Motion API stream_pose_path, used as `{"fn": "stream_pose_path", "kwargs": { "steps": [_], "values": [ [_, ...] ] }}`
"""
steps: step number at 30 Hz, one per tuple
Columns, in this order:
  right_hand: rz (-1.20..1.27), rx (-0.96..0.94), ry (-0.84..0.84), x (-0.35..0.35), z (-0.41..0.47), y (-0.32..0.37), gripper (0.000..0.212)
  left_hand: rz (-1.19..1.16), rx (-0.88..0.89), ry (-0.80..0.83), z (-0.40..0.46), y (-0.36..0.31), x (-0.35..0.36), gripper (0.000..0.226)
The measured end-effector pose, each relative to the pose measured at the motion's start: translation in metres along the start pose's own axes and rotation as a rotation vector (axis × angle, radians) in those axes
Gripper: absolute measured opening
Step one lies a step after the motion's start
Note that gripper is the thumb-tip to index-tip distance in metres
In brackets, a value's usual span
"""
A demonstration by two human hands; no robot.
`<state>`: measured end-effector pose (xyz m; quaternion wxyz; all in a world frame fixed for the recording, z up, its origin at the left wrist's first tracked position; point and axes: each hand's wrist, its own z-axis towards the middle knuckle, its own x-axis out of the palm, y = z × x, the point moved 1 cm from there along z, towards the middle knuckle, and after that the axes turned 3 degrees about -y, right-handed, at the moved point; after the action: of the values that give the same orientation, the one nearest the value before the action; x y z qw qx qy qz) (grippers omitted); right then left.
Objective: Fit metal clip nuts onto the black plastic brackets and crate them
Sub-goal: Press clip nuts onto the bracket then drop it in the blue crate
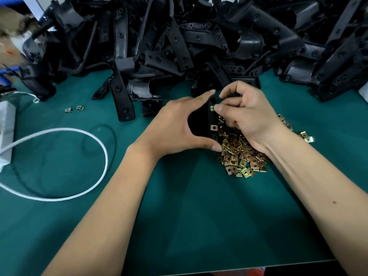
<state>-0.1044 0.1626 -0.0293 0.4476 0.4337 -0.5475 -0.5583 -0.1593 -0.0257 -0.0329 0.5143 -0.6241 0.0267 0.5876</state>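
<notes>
My left hand (175, 126) grips a black plastic bracket (201, 122) upright over the green mat, thumb under its lower end and fingers over the top. One brass clip nut (214, 127) sits on the bracket's right edge. My right hand (247, 114) pinches a second clip nut (212, 108) against that edge, higher up. A heap of loose brass clip nuts (243, 156) lies under my right hand and wrist.
A big pile of black brackets (199, 36) fills the far side of the mat. Two stray clip nuts (74, 109) lie at the left. A white cable (79, 132) loops from a white box (6, 136) on the left. The table's front edge (258, 265) runs below.
</notes>
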Motion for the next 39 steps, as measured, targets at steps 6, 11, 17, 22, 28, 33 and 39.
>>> {"fn": "stream_pose_path", "kwargs": {
  "steps": [6,11,17,22,28,33,39],
  "values": [
    [-0.093,-0.046,-0.014,-0.004,0.005,-0.003,0.017,0.073,-0.043,-0.006,0.002,-0.002,0.001,0.128],
    [-0.476,-0.196,-0.025,-0.004,0.006,-0.006,0.016,0.086,-0.201,-0.176,0.0,-0.001,-0.003,0.118],
    [-0.384,-0.211,0.021,0.007,-0.003,-0.002,0.019,-0.415,-0.321,-0.333,0.0,-0.01,-0.004,0.064],
    [-0.385,-0.19,-0.014,0.009,-0.005,-0.006,0.016,-0.783,-0.357,-0.402,0.0,-0.01,-0.009,0.01],
    [-0.427,-0.219,0.01,0.014,-0.008,-0.005,0.007,-0.942,-0.307,-0.445,-0.002,-0.009,-0.002,0.02],
    [-0.47,-0.258,0.038,0.017,-0.01,0.0,0.008,-1.005,-0.324,-0.439,-0.003,-0.01,-0.001,0.018],
    [-0.694,-0.344,0.04,0.013,-0.011,0.001,0.02,-0.954,-0.318,-0.467,-0.003,-0.009,-0.004,0.014]
  ]
}}
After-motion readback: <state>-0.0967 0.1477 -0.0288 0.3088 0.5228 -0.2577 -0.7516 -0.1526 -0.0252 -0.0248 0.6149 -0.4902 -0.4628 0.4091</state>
